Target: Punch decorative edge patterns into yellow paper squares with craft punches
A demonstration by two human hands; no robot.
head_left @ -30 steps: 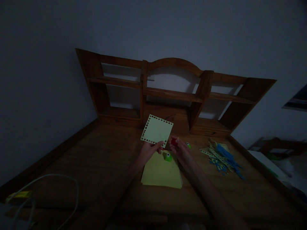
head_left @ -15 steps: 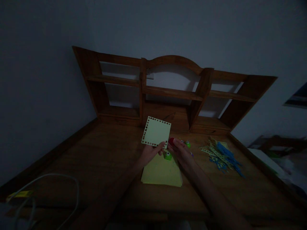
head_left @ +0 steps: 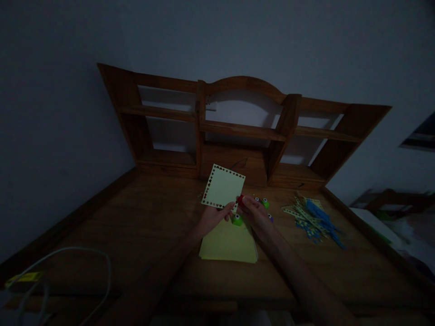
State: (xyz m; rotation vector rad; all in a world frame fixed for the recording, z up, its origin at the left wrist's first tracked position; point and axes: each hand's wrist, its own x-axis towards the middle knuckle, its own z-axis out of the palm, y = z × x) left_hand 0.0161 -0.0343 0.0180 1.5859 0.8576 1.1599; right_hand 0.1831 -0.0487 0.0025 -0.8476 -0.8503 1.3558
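My left hand (head_left: 215, 218) pinches the lower edge of a pale yellow sheet of paper (head_left: 224, 186), held tilted above the desk. Small heart and star holes run along its left, top and bottom edges. In my right hand (head_left: 257, 212) is a small red paper punch (head_left: 241, 200), partly hidden by the fingers, against the sheet's lower right edge. Under my hands lies a stack of yellow paper (head_left: 228, 246). A green punch with eyes (head_left: 237, 220) sits at the top of the stack. Another green punch (head_left: 265, 203) and a purple one (head_left: 270, 217) stand beyond my right hand.
Blue and yellow paper strips (head_left: 314, 217) lie piled on the right of the wooden desk (head_left: 136, 226). A wooden shelf unit (head_left: 243, 131) stands along the back. A white cable (head_left: 84, 248) loops at the front left, near a yellow object (head_left: 29, 277).
The sheet has shifted slightly to the right and turned a little clockwise in my left hand. The red punch now meets its right edge.
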